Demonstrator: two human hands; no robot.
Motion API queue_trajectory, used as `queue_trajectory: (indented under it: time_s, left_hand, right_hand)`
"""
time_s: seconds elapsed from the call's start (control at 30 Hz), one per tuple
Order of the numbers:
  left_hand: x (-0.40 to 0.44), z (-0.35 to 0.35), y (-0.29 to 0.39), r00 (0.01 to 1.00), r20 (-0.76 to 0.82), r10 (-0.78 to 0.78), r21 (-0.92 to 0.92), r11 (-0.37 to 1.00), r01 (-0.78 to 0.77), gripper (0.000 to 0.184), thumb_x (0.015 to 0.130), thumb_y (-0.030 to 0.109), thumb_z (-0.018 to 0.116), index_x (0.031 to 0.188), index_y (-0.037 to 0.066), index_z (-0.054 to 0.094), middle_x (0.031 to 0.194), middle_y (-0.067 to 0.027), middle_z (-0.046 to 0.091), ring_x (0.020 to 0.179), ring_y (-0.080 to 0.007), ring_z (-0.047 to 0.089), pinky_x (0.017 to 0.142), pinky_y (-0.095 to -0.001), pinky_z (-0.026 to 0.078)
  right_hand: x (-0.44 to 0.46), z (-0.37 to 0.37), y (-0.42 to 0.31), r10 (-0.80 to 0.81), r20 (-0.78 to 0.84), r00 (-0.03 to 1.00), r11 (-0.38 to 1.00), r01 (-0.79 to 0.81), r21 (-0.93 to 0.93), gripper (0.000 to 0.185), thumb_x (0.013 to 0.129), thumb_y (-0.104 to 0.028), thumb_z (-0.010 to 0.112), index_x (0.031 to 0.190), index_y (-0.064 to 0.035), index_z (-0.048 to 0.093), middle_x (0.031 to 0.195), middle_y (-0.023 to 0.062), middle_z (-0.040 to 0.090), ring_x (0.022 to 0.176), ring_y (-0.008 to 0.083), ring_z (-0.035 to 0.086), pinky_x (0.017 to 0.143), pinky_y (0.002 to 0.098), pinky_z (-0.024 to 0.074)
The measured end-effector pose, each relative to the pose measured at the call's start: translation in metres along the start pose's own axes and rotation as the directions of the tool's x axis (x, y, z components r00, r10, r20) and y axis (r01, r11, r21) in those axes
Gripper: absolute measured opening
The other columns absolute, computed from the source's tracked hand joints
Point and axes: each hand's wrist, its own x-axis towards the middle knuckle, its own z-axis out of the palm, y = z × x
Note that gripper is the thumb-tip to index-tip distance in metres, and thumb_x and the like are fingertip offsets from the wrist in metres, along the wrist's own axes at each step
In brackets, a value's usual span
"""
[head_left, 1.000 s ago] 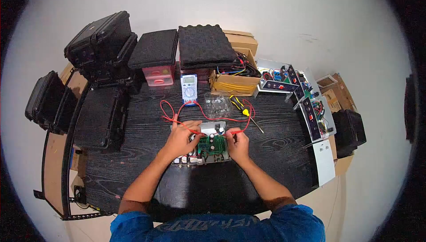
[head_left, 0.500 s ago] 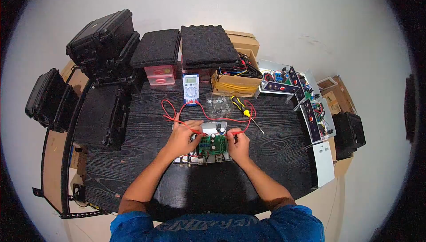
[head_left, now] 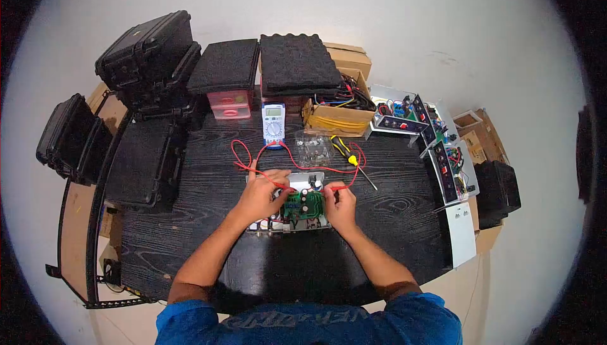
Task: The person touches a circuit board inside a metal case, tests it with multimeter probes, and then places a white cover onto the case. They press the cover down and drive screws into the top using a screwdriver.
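A green circuit board (head_left: 306, 204) sits inside an open metal chassis (head_left: 303, 176) in front of me. At its left side my left hand (head_left: 260, 194) is closed around a red multimeter probe (head_left: 278, 185). My right hand (head_left: 341, 204) pinches a second red probe (head_left: 338, 187) at the board's right side. Both probe tips are too small to make out, so I cannot tell what they touch. The red leads (head_left: 310, 168) run back to a blue and white multimeter (head_left: 274, 127), whose display I cannot read.
A yellow and black screwdriver (head_left: 344, 151) lies beside a clear parts tray (head_left: 313, 149). Behind stand a cardboard box of cables (head_left: 338, 119), pink drawers (head_left: 229, 104) and black foam (head_left: 297, 63). Black cases (head_left: 142, 161) line the left; opened chassis units (head_left: 398, 123) stand at right.
The view has shifted very slightly. Both hands keep their places at the board with the probes, and I see nothing else move.
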Motion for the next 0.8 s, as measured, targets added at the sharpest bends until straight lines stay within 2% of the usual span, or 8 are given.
queue_trajectory:
  time_s: [0.1,0.3,0.5,0.63,0.8]
  left_hand:
    - [0.000,0.001,-0.001,1.000,0.002,0.002,0.010,1.000,-0.002,0.015,0.089,0.010,0.077,0.103,0.013,0.071,0.127,-0.0097,0.075,0.130,-0.0279,0.066,0.122,-0.0721,0.013]
    - [0.000,0.000,0.000,0.999,0.020,-0.042,-0.033,0.999,0.043,0.013,0.090,0.011,0.076,0.102,0.013,0.072,0.128,-0.0100,0.075,0.130,-0.0283,0.066,0.122,-0.0726,0.011]
    - [0.001,-0.001,0.001,0.998,0.029,-0.047,-0.021,0.999,0.048,0.011,0.093,0.014,0.074,0.103,0.012,0.072,0.130,-0.0114,0.074,0.131,-0.0287,0.065,0.123,-0.0725,0.007]
    - [0.001,-0.002,0.000,0.997,0.059,-0.054,0.001,0.999,0.054,0.013,0.093,0.018,0.075,0.102,0.011,0.070,0.134,-0.0120,0.073,0.130,-0.0299,0.065,0.123,-0.0732,0.006]
    - [-0.001,0.000,0.000,0.999,0.021,-0.045,-0.027,0.999,0.045,0.012,0.093,0.015,0.074,0.104,0.012,0.071,0.133,-0.0117,0.073,0.132,-0.0289,0.064,0.124,-0.0717,0.007]
  right_hand:
    - [-0.001,0.002,0.004,0.016,-0.005,1.000,1.000,-0.016,-0.017,0.016,0.103,-0.019,0.067,0.103,-0.0027,0.067,0.084,0.0123,0.067,0.073,0.0229,0.065,0.067,0.0359,0.0508]
    - [-0.002,0.003,0.007,-0.048,-0.037,0.998,0.999,0.049,0.021,0.018,0.104,-0.021,0.067,0.103,-0.0036,0.067,0.082,0.0102,0.065,0.069,0.0211,0.061,0.066,0.0345,0.0491]
    - [-0.002,0.002,0.006,-0.039,0.004,0.999,0.998,0.039,0.039,0.018,0.104,-0.023,0.068,0.103,-0.0047,0.068,0.081,0.0091,0.064,0.067,0.0203,0.057,0.064,0.0336,0.0475]
    - [-0.002,0.004,0.006,-0.039,-0.010,0.999,0.999,0.039,0.027,0.015,0.104,-0.020,0.069,0.103,-0.0050,0.069,0.081,0.0090,0.064,0.067,0.0196,0.057,0.063,0.0329,0.0472]
    - [-0.003,0.003,0.005,-0.012,0.015,1.000,1.000,0.012,0.011,0.010,0.103,-0.015,0.069,0.103,-0.0049,0.069,0.081,0.0094,0.064,0.067,0.0199,0.058,0.064,0.0330,0.0482]
